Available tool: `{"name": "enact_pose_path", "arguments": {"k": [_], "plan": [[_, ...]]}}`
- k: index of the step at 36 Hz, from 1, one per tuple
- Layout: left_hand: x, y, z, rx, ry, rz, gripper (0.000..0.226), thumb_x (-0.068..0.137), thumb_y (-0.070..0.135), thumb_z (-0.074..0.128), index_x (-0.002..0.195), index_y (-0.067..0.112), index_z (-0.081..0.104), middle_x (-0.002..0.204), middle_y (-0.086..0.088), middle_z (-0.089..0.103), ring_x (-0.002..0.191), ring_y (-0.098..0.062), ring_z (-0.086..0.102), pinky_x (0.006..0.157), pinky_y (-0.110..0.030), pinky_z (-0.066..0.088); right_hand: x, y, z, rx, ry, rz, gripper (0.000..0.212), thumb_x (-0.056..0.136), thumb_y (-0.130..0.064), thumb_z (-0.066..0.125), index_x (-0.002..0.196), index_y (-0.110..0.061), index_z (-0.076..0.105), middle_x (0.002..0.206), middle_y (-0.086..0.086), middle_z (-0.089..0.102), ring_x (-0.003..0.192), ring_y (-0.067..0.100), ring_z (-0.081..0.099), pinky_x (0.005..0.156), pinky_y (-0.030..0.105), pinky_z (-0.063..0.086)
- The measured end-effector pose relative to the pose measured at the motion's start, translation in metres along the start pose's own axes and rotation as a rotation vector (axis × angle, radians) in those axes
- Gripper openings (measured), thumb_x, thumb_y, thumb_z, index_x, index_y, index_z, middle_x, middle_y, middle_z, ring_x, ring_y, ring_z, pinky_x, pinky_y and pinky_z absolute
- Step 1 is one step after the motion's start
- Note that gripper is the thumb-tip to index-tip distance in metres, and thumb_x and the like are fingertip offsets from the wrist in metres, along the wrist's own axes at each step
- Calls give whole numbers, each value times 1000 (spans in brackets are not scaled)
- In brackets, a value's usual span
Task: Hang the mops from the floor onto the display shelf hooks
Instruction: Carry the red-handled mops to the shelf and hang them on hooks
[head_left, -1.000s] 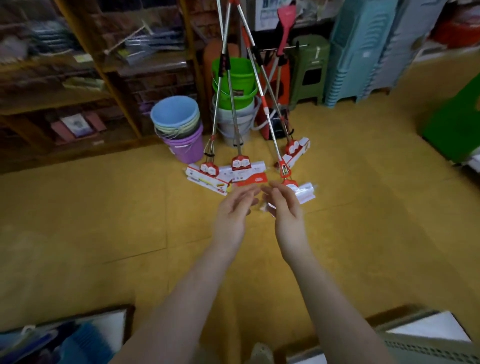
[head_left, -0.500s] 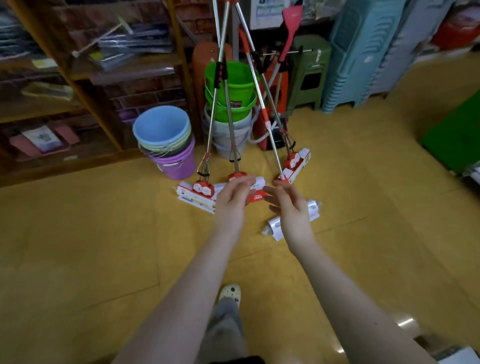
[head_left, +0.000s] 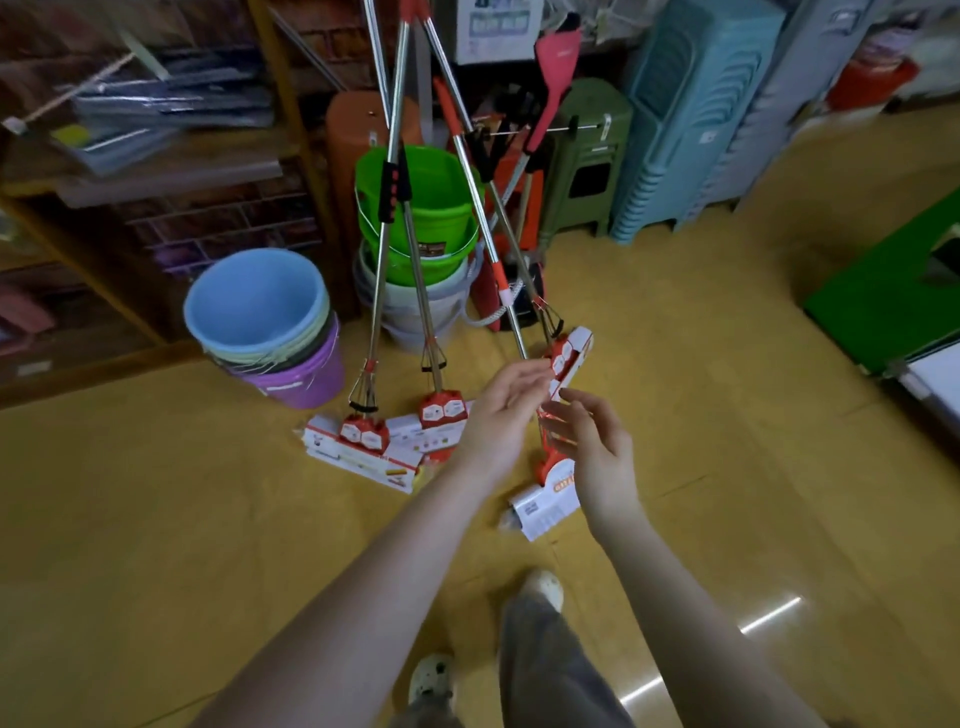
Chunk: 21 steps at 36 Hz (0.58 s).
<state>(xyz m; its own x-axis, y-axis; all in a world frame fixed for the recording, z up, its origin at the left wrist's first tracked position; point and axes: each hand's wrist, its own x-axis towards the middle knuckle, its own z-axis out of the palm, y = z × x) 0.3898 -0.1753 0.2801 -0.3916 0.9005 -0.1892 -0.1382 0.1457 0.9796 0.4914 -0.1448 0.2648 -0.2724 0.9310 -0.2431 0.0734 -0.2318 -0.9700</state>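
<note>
Reaches both arms out over the floor (head_left: 156, 519). Holds left hand (head_left: 501, 415) loosely open, fingertips beside the near mop (head_left: 550, 493) shaft; touching or not, cannot tell. Spreads right hand (head_left: 595, 449) slack, gripping nothing. Near mop head-down on floor, shaft slanting up between hands; three more mops (head_left: 363, 436) likewise, by buckets (head_left: 260, 312).

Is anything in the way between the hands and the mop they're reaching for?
No, nothing visible. The left hand and right hand sit on either side of the nearest mop, not gripping it yet.
</note>
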Motion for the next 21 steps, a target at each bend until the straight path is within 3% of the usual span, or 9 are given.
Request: {"name": "enact_pose_path", "arguments": {"k": [8, 12, 18, 21], "plan": [[97, 2, 17, 28, 141, -6, 15, 96, 18, 47, 103, 25, 58, 107, 8, 63, 105, -14, 60, 93, -26, 44, 116, -20, -9, -8, -67, 1, 22, 99, -16, 43, 112, -8, 58, 101, 2, 69, 95, 19, 65, 89, 38, 51], [148, 16, 30, 9, 222, -8, 15, 96, 16, 47, 104, 21, 58, 108, 5, 61, 109, -18, 59, 86, -19, 44, 174, -33, -9, 19, -112, 28, 23, 99, -16, 42, 114, -7, 57, 101, 1, 68, 87, 9, 64, 86, 34, 50], [209, 17, 29, 14, 287, -18, 16, 96, 15, 47, 106, 17, 60, 102, 8, 63, 103, -15, 60, 78, -12, 46, 250, -40, -1, -54, -190, 4, 19, 99, -16, 42, 108, -11, 57, 107, 10, 67, 95, 20, 64, 84, 30, 49], [247, 17, 21, 3, 325, -45, 18, 96, 13, 46, 100, 22, 60, 101, 8, 63, 97, -11, 60, 79, -16, 44, 298, -42, 5, -75, -204, -11, 17, 99, -15, 42, 105, -12, 57, 107, 14, 66, 99, 24, 63, 81, 26, 49]]}}
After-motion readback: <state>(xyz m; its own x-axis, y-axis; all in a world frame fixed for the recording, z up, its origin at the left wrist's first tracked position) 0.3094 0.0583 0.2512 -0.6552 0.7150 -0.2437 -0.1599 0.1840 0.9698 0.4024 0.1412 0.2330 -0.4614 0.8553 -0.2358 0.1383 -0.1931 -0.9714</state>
